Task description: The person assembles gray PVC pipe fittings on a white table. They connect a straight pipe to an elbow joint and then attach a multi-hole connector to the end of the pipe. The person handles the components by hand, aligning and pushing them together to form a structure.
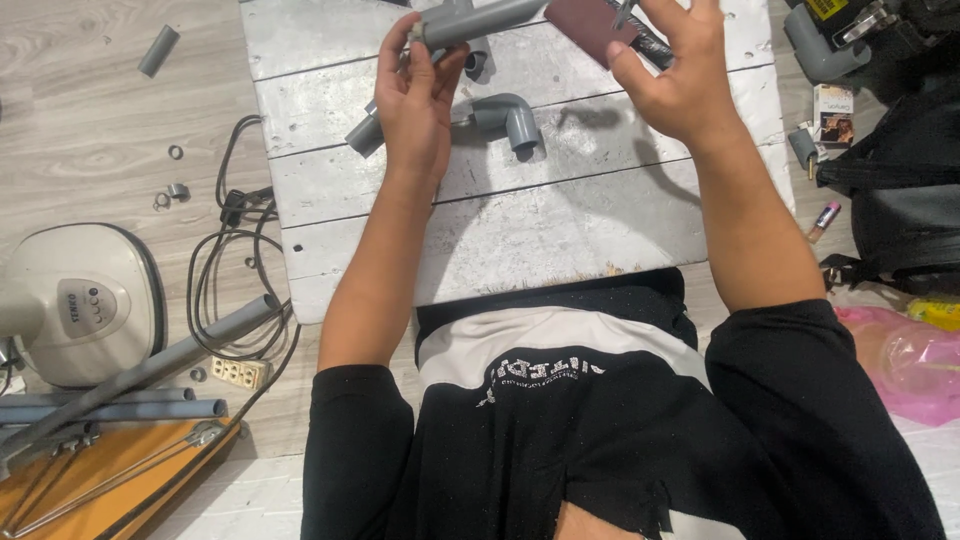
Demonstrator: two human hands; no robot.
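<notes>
My left hand (415,90) grips a grey plastic pipe (480,20) near its end, holding it above a white painted plank board (520,220). My right hand (680,75) holds a dark red-brown sheet, like sandpaper (590,25), against the pipe, with a dark tool handle (650,45) partly behind the fingers. On the board under my hands lie a grey elbow fitting (508,115) and another grey pipe piece (365,132).
A fan base (85,300), tangled black cables (235,260), a socket strip (240,372) and long grey pipes (130,385) lie at left. A short pipe offcut (158,50) and small rings rest on the floor. A black bag (900,190), small box and pink plastic bag (915,365) sit at right.
</notes>
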